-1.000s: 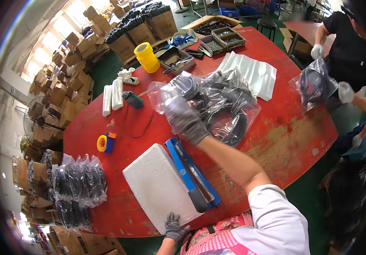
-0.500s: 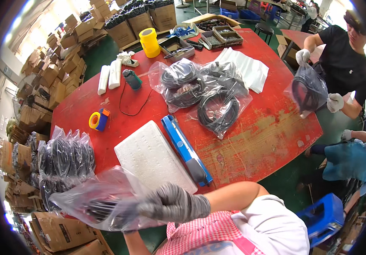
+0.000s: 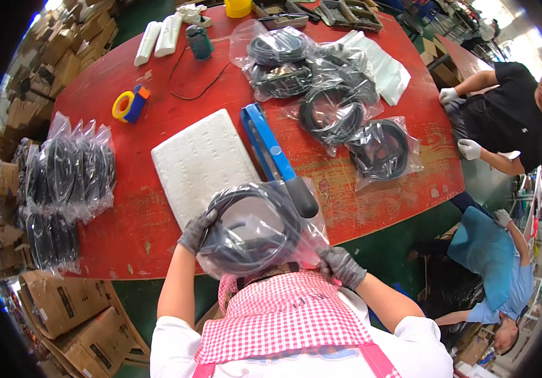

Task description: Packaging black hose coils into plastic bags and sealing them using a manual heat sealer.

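Observation:
A coiled black cable in a clear plastic bag [image 3: 252, 230] is in front of me, over the near edge of the red table. My left hand [image 3: 198, 231], in a grey glove, grips the coil's left side through the plastic. The bag's right end is pinched by my right hand [image 3: 343, 266], also gloved in grey. Just beyond the bag lie a white foam block [image 3: 201, 164] and a blue bag sealer [image 3: 268, 142] with a dark handle, partly overlapped by the bag.
More bagged cable coils [image 3: 330, 116] lie at the table's far middle; one [image 3: 381, 151] sits apart at right. Bagged coils [image 3: 72, 167] stand in rows at left. A tape dispenser [image 3: 131, 104] and dark bottle [image 3: 199, 43] are nearby. Two co-workers [image 3: 510, 120] are at right.
The bagged coil has come from the left to in front of me, now held in both hands. The co-worker's bagged coil now lies on the table, and that person's hands are empty. My view has shifted.

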{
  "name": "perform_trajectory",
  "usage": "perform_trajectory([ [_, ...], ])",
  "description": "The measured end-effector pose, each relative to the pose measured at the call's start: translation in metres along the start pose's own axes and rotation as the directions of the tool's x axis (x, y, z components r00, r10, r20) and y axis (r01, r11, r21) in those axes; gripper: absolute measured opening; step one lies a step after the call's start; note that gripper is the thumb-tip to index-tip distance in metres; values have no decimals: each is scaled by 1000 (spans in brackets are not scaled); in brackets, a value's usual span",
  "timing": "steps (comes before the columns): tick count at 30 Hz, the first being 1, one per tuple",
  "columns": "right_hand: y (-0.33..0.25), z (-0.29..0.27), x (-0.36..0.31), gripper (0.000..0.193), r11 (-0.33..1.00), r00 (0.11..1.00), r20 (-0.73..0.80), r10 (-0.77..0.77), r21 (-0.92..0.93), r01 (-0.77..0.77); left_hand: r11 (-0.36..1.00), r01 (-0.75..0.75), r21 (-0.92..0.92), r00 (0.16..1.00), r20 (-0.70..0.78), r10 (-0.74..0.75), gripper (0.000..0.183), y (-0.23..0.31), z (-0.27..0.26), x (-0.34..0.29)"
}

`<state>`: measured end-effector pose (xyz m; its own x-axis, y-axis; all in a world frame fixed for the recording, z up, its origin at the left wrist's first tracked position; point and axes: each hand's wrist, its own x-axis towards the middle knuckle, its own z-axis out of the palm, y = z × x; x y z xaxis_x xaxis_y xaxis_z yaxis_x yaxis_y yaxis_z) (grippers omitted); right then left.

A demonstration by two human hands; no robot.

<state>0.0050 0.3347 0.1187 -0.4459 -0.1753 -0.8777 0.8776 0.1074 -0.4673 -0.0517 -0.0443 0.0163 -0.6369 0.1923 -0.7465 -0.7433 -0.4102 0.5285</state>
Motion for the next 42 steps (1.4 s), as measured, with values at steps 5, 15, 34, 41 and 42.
perform_trajectory([
  [5, -40, -18, 20, 44, 913, 920, -133, -368, -237, 331, 958, -143, -247, 988, 16, 152, 33, 8, 27, 63],
  [15, -133, -47, 160, 50, 767, 763, -236, -602, -438, 469, 971, -236, -32, 935, -279, 218, 34, 31, 0, 42],
  [34, -141, -99, 240, 36, 781, 833, 389, -393, -337, 525, 937, -139, -321, 990, -66, 125, 44, 25, -3, 49],
  [41, -101, -57, 179, 66, 610, 688, 379, -620, -319, 725, 939, -142, -313, 986, 38, 162, 48, 42, 24, 35],
  [42, -94, -57, 189, 67, 607, 715, 336, -614, -379, 699, 938, -135, -319, 988, 25, 151, 48, 37, 15, 42],
])
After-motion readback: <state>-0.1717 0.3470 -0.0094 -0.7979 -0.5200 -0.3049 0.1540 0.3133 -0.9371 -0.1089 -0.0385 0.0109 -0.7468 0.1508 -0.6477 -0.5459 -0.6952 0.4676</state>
